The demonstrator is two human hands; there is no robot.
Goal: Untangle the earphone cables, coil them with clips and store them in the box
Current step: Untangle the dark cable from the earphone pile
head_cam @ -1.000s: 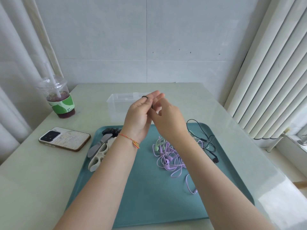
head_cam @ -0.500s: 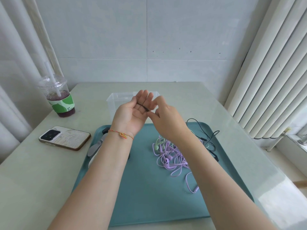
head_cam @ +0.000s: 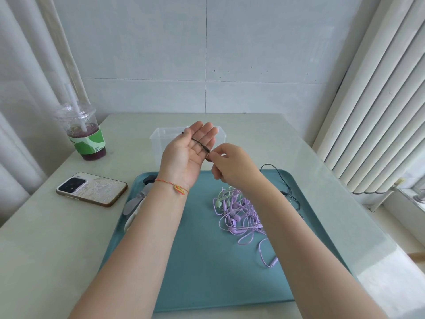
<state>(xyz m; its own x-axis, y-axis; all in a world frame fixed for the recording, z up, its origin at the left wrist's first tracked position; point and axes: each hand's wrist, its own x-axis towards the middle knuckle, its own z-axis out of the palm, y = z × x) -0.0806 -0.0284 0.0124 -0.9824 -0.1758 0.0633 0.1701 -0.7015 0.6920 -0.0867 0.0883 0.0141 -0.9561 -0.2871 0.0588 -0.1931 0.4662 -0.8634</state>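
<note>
Here the right hand (head_cam: 230,163) pinches the plug end of a thin black earphone cable (head_cam: 199,142) between thumb and fingertips, at about three o'clock from the left hand (head_cam: 188,155). The left hand is held palm up, fingers straight and together, and the black strand lies across them from the pinch up towards eleven o'clock; its far tip pokes out past the edge of the palm. Whether the left thumb presses the strand I cannot tell.

This cable looks very light, limp and a little springy, so I judge it will slide off straight fingers unless something traps it; the stiffer plug is the sound place to hold, as the right hand does, while the soft run is wound round the left fingers. Pulling hard at the thin joints by the plug would risk damage.

Behind the hands, at twelve o'clock, stands the clear plastic storage box (head_cam: 156,143), open-topped. Below them the rest of the black cable (head_cam: 285,180) trails over the three o'clock rim of the teal rectangular plastic tray (head_cam: 202,272). At the tray's centre lies a knotted heap of lilac and mint-green earphone cables (head_cam: 236,215), equally soft and prone to snagging. The grey and white cable clips (head_cam: 133,208) sit at nine o'clock, partly hidden by the left forearm.
</note>
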